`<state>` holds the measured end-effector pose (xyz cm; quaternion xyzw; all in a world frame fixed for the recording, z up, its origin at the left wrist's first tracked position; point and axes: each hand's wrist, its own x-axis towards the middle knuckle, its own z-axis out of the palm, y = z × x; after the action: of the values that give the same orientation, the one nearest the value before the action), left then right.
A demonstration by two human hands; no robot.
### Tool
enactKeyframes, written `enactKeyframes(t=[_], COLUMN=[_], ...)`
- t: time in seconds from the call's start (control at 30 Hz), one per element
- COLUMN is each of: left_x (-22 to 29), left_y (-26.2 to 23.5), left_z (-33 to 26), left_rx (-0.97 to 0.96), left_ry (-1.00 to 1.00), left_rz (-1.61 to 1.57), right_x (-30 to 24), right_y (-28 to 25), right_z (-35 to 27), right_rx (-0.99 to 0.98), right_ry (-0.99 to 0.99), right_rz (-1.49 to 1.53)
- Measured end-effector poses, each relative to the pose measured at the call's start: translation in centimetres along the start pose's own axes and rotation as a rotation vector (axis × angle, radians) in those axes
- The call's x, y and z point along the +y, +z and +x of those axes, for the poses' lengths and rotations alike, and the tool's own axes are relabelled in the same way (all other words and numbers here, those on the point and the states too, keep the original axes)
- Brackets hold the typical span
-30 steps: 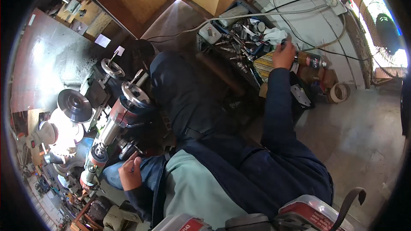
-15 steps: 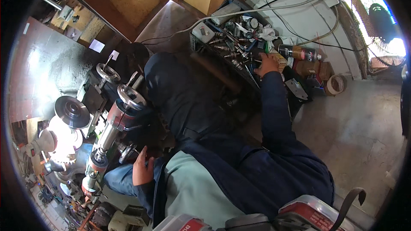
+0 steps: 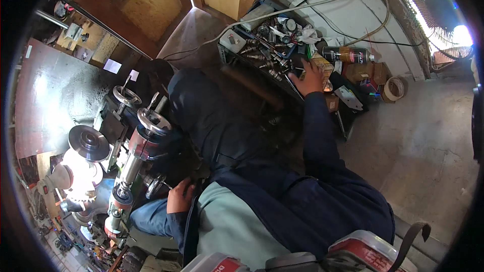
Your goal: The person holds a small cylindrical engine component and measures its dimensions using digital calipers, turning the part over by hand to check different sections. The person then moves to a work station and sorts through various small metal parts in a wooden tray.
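Note:
My right hand [image 3: 311, 78] reaches over the right side of a dark crate [image 3: 282, 81] heaped with metal tool bits, with thumb and fingers apart. Its thumb is close to a small bright metal piece; whether they touch I cannot tell. A yellowish flat packet [image 3: 323, 66] lies beside the fingers, with a dark spray can [image 3: 348, 54] just beyond. Among the bits sit a round dial gauge [image 3: 290, 24] and a pale plastic case [image 3: 232, 41]. By the edge of my jacket, my left hand [image 3: 181, 197] rests with its fingers loosely apart, holding nothing that shows.
On the left stands a red and grey machine with metal handwheels [image 3: 154, 122], close to my leg. A grey disc [image 3: 89, 143] and a bright lamp [image 3: 80, 168] are beside it. Cables [image 3: 322, 4] cross above the crate. A tape roll [image 3: 394, 89] and a fan [image 3: 438, 10] are at right.
My right hand has shifted slightly left over the crate, its fingers spreading. My left hand has moved right, closer to my jacket, and lowered its fingers. The view has tilted a little.

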<state>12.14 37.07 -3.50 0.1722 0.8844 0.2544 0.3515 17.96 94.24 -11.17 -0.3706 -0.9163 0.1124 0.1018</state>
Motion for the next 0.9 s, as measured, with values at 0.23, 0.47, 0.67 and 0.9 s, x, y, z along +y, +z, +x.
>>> enactKeyframes(t=[0.23,0.47,0.67,0.9], left_x=[1.1,2.9,2.8,4.9], left_y=[-0.9,1.6,5.7,3.6], left_z=[-1.1,-3.9,-2.5,-4.5], left_rx=[0.196,0.408,0.316,0.534], left_ry=[0.166,-0.032,0.074,0.059], left_rz=[-0.06,-0.109,-0.143,-0.09], right_x=[-5.2,-7.4,-4.0,-6.7], right_y=[5.4,12.8,13.6,3.3], right_z=[13.2,21.1,23.0,16.3], right_rx=[0.079,-0.088,-0.122,-0.083], right_ry=[-0.17,-0.227,-0.191,-0.222], right_rz=[0.185,-0.032,0.004,0.491])
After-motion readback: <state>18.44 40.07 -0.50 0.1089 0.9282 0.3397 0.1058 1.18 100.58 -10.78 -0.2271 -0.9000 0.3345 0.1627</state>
